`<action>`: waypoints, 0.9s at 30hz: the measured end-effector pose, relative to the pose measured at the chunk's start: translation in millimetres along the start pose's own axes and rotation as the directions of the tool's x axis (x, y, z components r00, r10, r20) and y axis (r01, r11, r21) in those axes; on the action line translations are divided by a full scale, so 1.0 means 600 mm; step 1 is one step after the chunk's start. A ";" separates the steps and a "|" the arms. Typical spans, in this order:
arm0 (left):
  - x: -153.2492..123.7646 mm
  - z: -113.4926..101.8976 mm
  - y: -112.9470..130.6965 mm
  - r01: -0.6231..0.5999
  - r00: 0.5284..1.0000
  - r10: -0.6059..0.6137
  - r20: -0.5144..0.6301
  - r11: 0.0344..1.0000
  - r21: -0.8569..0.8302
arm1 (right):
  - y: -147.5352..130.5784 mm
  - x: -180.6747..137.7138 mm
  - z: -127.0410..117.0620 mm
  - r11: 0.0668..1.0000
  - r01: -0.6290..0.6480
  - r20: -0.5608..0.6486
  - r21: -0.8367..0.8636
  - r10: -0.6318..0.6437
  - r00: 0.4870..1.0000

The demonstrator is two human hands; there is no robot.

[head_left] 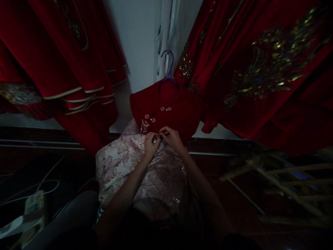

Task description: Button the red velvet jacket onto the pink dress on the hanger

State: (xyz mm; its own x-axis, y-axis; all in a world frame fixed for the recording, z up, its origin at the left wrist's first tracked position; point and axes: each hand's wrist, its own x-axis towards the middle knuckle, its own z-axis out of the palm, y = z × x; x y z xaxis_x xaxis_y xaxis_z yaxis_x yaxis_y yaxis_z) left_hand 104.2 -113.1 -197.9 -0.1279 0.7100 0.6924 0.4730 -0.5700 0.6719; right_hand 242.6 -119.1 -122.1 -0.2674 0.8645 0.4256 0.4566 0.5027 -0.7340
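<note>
A small dark red garment (179, 111) hangs on a purple hanger (168, 66), with pearl frog buttons (165, 108) down its front. My left hand (151, 143) and my right hand (173, 138) meet at its lower edge, fingers pinched together on a small beaded button (159, 136). Both hands are closed on that fastening. Under my forearms lies a pink and gold floral brocade cloth (122, 163).
Red velvet garments with cream piping (73, 69) hang at the left, and red ones with gold embroidery (265, 66) at the right. A white power strip with cables (33, 205) lies at the lower left. A wooden frame (286, 184) stands at the right.
</note>
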 end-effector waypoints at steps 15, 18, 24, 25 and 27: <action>-0.001 -0.002 -0.005 -0.022 0.998 0.020 0.064 0.999 0.030 | 0.007 -0.001 0.008 0.999 -0.025 -0.006 0.048 0.025 1.000; -0.002 -0.002 -0.007 -0.034 0.996 0.032 0.086 0.999 0.021 | 0.012 -0.002 0.017 1.000 -0.019 -0.053 0.017 0.020 0.998; -0.006 -0.002 -0.012 -0.065 0.990 0.063 0.126 0.998 0.011 | 0.030 -0.002 0.031 0.996 -0.042 -0.069 0.073 0.047 0.996; -0.006 -0.002 -0.012 -0.068 0.989 0.066 0.133 0.998 0.012 | 0.033 -0.001 0.033 0.995 -0.047 -0.076 0.083 0.053 0.996; -0.006 -0.002 -0.012 -0.078 0.987 0.074 0.146 0.997 0.024 | 0.040 0.000 0.038 0.994 -0.050 -0.098 0.101 0.060 0.993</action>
State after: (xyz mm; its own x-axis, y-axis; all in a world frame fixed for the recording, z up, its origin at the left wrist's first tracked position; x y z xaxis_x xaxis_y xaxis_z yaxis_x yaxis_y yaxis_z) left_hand 100.2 -112.1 -205.2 0.0355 0.7186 0.6945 0.5019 -0.6138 0.6094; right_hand 234.2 -107.0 -151.4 -0.1552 0.8890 0.4308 0.3814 0.4562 -0.8040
